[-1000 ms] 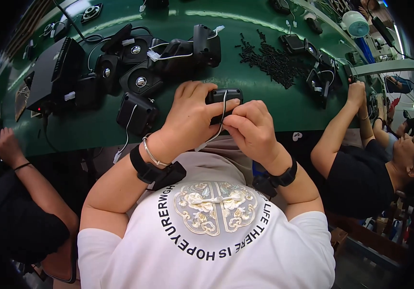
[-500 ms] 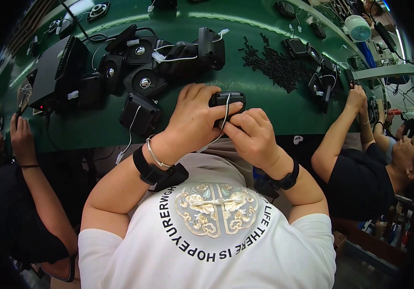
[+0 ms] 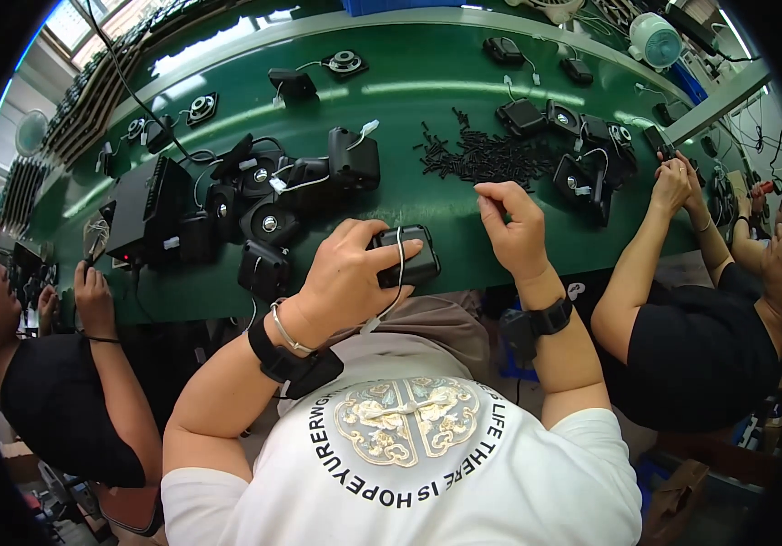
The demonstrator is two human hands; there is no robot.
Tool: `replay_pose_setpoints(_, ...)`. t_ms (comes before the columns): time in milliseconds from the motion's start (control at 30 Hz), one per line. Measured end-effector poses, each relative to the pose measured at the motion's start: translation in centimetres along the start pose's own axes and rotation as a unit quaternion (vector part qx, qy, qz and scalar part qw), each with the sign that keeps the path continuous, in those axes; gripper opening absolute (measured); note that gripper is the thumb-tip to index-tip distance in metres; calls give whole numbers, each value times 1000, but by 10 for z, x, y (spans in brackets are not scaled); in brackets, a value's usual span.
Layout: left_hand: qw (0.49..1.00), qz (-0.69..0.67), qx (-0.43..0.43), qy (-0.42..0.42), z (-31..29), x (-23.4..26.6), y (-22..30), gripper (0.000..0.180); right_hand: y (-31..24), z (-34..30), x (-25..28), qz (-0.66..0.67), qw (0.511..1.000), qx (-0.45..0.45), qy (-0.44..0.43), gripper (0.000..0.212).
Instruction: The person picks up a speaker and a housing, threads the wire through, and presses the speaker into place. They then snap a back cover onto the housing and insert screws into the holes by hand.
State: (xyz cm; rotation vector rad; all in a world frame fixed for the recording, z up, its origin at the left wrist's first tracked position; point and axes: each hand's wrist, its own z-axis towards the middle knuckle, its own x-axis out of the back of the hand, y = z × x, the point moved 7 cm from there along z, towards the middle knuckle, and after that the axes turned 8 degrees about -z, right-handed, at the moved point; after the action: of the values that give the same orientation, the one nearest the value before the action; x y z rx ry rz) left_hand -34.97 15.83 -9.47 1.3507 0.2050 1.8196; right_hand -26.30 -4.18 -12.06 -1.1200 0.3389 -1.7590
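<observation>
My left hand (image 3: 355, 268) grips a small black speaker box (image 3: 420, 259) at the table's front edge, its index finger stretched over the top. A white cable (image 3: 401, 250) runs across the box and hangs down toward my lap, ending in a white plug. To the right, clear of the box, my right hand (image 3: 514, 227) is raised with curled fingers; whatever is in it, if anything, is hidden. Just beyond that hand lies a pile of small black stick-like pieces (image 3: 477, 155) on the green table (image 3: 318, 114).
Black speaker parts with round drivers (image 3: 264, 173) and cables are heaped at left, beside a black box-shaped device (image 3: 147, 209) with a red light. More black speaker parts (image 3: 596, 155) lie at right. Co-workers' hands (image 3: 92, 296) (image 3: 673, 182) are busy on both sides.
My right hand has left the speaker box and moved right and outward, toward the pile. The left hand keeps hold of the box. The view has shifted, showing more of the far table.
</observation>
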Motion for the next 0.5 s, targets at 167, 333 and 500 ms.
replay_pose_setpoints(167, 999, -20, -47, -18, 74, 61, 22, 53, 0, -2, 7, 33, 999, -17, 15, 12)
replay_pose_setpoints(333, 998, -17, -41, -43, 205, 60, -44, 54, -4, -2, 10, 16, 999, 8, 26, 12)
replay_pose_setpoints(500, 995, 19, -16, -94, 296, -5, -149, 56, -11, 1, 9, -8, 998, 39, 43, 14)
